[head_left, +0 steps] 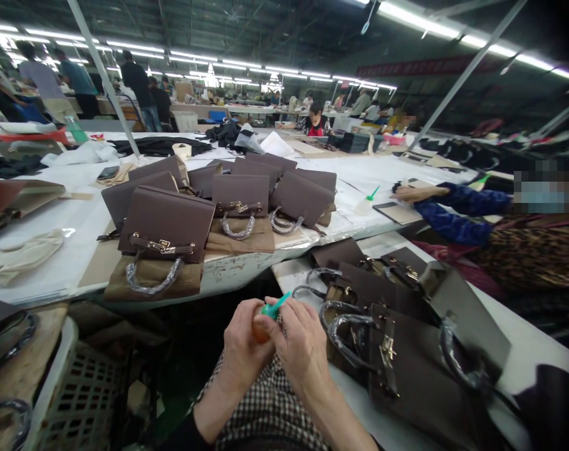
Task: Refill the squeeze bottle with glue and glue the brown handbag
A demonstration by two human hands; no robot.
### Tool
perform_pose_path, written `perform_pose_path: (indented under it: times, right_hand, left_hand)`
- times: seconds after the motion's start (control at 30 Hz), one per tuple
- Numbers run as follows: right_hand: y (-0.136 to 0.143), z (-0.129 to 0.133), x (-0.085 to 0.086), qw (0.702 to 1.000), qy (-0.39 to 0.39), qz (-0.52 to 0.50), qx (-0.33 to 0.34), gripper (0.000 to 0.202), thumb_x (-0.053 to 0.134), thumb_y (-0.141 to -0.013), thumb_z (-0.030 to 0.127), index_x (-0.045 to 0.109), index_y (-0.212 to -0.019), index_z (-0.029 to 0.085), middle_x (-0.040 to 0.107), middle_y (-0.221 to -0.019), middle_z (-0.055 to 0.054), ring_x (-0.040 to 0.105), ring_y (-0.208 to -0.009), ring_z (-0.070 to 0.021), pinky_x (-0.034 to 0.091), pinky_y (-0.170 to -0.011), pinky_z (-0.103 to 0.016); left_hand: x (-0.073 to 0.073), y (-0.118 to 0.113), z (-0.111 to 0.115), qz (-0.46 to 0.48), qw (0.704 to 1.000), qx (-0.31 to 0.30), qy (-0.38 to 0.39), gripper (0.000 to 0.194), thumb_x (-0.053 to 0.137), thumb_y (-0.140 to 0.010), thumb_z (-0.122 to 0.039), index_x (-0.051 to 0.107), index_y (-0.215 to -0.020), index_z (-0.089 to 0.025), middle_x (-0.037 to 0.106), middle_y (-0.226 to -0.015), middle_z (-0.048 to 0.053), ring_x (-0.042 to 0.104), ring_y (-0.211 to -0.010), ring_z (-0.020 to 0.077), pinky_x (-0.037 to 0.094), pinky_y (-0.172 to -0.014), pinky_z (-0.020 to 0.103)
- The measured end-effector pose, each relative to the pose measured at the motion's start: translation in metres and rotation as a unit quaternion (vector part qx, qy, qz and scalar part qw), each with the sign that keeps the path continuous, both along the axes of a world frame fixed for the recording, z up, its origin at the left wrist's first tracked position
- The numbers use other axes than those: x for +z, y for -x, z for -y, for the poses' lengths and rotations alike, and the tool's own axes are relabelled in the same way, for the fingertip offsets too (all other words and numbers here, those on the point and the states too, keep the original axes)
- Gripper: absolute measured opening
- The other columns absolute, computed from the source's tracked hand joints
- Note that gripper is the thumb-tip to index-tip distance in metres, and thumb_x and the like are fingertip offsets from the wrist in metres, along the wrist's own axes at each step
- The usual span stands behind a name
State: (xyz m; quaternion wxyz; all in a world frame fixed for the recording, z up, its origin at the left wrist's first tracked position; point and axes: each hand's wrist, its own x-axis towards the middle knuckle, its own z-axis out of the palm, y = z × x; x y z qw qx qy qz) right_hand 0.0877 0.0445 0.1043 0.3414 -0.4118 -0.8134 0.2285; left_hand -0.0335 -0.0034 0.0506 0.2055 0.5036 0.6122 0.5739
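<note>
The left hand has its fingers curled around an orange bottle, held above the lap; much of the bottle is covered. Its green nozzle points up and to the right, its long axis slanting. The fingers of the right hand pinch around the nozzle's base. At left stands a pale slatted basket; beyond, brown handbags sit on a white table, handles toward the wearer. More dark handbags crowd a right-hand table, beside a co-worker in blue sleeves. Tube lamps line the workshop ceiling.
</note>
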Motion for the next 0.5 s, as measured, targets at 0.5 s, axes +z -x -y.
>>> perform_pose_path:
  times: [0.5]
  right_hand:
    - [-0.013,-0.042,0.057,0.714,0.503,-0.16,0.459,0.066,0.079,-0.079,0.071,0.08,-0.123,0.022,0.076,-0.12,-0.015,0.068,-0.116,-0.0342,0.046,-0.107,-0.045]
  left_hand:
    - [0.008,0.014,-0.002,0.4,0.755,-0.495,0.157,0.065,0.086,-0.063,-0.072,0.077,-0.094,-0.016,0.074,-0.081,0.006,0.07,-0.065,0.0201,0.059,-0.06,0.036]
